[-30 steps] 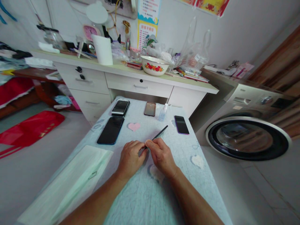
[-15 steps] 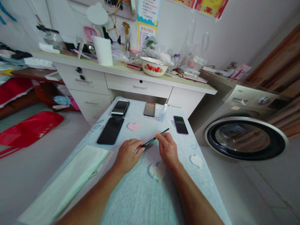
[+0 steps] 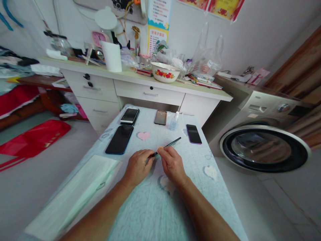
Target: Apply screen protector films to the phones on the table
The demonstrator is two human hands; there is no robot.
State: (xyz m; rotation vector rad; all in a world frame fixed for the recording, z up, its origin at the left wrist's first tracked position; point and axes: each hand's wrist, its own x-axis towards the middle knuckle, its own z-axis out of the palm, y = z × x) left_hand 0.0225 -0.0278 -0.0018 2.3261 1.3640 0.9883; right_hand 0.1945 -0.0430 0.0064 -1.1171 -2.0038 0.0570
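Note:
Above the middle of the cloth-covered table, a slim dark phone [image 3: 172, 142] is seen edge-on, tilted up to the right. My left hand [image 3: 138, 166] pinches its near-left end between thumb and fingers. My right hand [image 3: 173, 164] is closed on a small orange-tan pad [image 3: 159, 150], pressed to the phone's edge close to the left fingertips. The pad is mostly hidden by the fingers, so its kind is unclear. Beyond the hands stand a small clear spray bottle [image 3: 174, 121] and a brown phone case [image 3: 160, 117].
A large dark phone [image 3: 119, 140] and stacked phones [image 3: 129, 115] lie on the left, another phone [image 3: 194, 134] on the right. A pale flat packet [image 3: 75, 194] lies along the table's left side. A cluttered desk [image 3: 150, 88] stands behind, a washing machine [image 3: 263, 134] at right.
My right hand has slid left and slightly down along the phone's edge with the pad, closer to my left hand. The left hand keeps its pinch. The view has shifted slightly.

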